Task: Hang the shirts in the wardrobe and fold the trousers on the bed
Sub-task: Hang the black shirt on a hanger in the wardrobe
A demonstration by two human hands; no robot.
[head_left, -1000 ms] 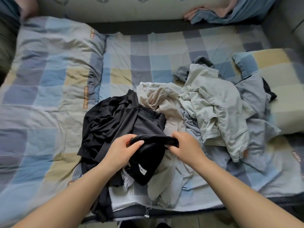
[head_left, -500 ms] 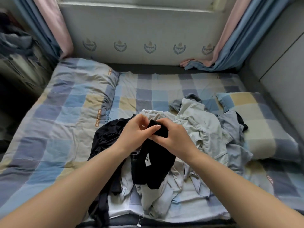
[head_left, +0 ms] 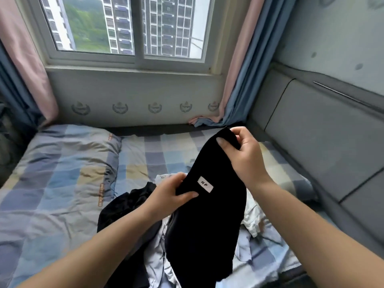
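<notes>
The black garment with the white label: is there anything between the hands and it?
Nothing visible. The left hand grips the black garment near its white label, and the right hand pinches its top edge.

I am counting 2 hands, left (head_left: 169, 196) and right (head_left: 242, 154), 1 lifted black garment (head_left: 205, 225), 1 clothes pile (head_left: 252, 223), 1 pillow (head_left: 66, 154), 1 window (head_left: 124, 26).

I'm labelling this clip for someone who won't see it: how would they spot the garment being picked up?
Look below the window, over the checked bed with its heap of clothes. The black garment hangs above the heap, gripped by the left hand and, higher up, the right hand. Unlike the other dark cloth lying on the bed, it bears a white tag reading HP.
</notes>
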